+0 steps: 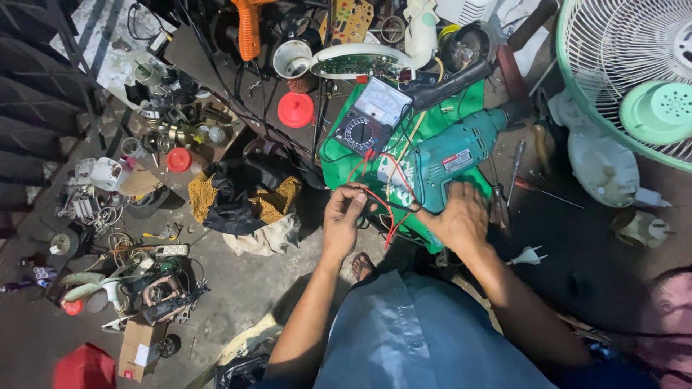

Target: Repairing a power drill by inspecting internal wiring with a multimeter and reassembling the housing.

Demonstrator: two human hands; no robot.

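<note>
On the green mat (339,169), two hands worked at a teal drill (453,153).
Left hand (344,216) was pinched shut on the red and black leads (386,205) below the meter (370,115); right hand (461,216) lay flat, fingers apart, on the drill's handle end.

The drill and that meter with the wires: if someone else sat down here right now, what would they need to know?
Left hand: pinching the red and black wires by the drill's rear.
Right hand: resting on the handle end of the teal drill.
Drill lies on its side on a green sheet; the meter sits above it, wires running from it to the left hand.
Screwdrivers lie right of the drill.
Done: wires brought to the drill. The dial is too small to read.
</note>
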